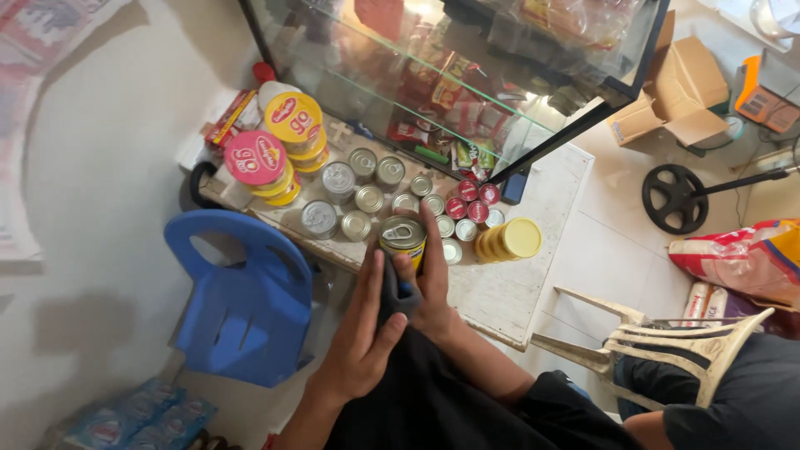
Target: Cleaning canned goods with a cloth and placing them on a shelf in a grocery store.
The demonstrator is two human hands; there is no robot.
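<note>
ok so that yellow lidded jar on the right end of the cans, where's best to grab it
Grip the yellow jar around its round side wall, coming from the right, probably. That side faces bare table, while small cans crowd its left. It appears tilted, lid toward the camera, so fingers should wrap the body below the lid.
</note>
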